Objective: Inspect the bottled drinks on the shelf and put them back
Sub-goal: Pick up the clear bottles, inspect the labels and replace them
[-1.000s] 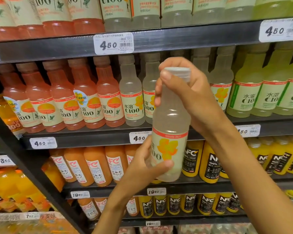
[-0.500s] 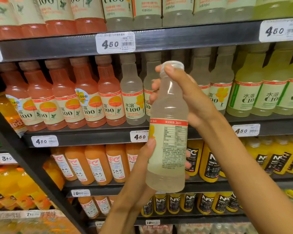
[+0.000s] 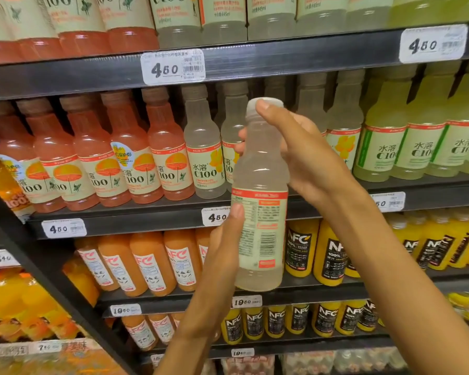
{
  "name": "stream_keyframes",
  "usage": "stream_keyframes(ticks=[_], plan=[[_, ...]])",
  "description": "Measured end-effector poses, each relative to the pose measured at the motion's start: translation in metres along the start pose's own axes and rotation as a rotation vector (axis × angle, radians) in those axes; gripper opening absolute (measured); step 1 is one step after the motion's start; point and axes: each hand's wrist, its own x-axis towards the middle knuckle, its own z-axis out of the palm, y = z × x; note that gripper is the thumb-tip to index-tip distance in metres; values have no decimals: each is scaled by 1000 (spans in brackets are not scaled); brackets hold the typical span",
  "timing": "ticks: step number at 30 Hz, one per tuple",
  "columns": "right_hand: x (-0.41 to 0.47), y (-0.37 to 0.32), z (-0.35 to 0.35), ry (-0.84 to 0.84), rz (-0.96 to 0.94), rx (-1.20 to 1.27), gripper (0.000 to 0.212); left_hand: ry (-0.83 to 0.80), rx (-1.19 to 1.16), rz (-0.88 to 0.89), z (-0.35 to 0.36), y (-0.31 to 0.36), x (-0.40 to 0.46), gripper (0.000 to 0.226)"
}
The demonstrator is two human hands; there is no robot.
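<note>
Bottle point(image 3: 260, 196) hangs upright just in front of the shelf point(image 3: 146, 215), back label facing me. My right hand point(image 3: 306, 155) grasps its neck; my left hand point(image 3: 222, 247) pinches the label. I judge it full, heavy, smooth. A gap in the shelf row sits behind it.

Left hand point(image 3: 224, 240): fingers hidden behind the held bottle point(image 3: 260, 196); only the thumb shows on the label. Right hand point(image 3: 303, 152): fingertips partly hidden by the bottle's neck. Label print too small to read. Top-row bottles point(image 3: 173, 20) cut off by the upper edge. Price tag point(image 3: 387, 203) partly covered by the right forearm. Bottom-shelf goods blurred.
</note>
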Motion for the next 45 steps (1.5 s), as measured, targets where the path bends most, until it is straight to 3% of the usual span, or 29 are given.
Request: stream_keyframes(ticks=[4, 9, 11, 16, 19, 21, 24, 28, 30, 32, 35, 37, 39, 45], plan=[[3, 7, -4, -167, 105, 266, 30, -231, -310, -177, -1, 4, -3, 76], [6, 11, -3, -242, 128, 309, 29, -347, -581, -305, 0, -5, -1, 76], [7, 9, -2, -214, 101, 255, 24, -301, -522, -262, -4, -9, -1, 75], [4, 1, -1, 12, 23, -29, 19, 93, 4, -148, -3, 2, 10, 58], [4, 2, 1, 80, 21, -78, 19, 98, 118, -113, 1, 5, 12, 50], [4, 1, 2, 52, 28, -123, 18, 54, 27, -87, 1, 2, 8, 51], [6, 1, 0, -28, 62, -106, 21, -117, -315, -168, 0, 5, 2, 73], [8, 8, 2, -113, 154, 263, 24, -307, -598, -272, 8, 7, -2, 77], [9, 10, 1, -109, 165, 330, 21, -332, -637, -288, 8, 6, -1, 76], [10, 10, -3, -113, 127, 322, 18, -255, -475, -252, 5, 5, 2, 75], [9, 6, -8, -103, -4, 194, 15, -46, -36, -152, 2, 10, 6, 70], [6, 5, -7, -134, -88, 131, 20, -18, 109, -103, 2, 10, 7, 65], [2, 4, -6, -170, -158, 48, 23, -20, 206, -36, 3, 8, 7, 57], [-13, -6, 2, -265, -268, -196, 24, -17, 228, 98, 4, -9, 6, 67]])
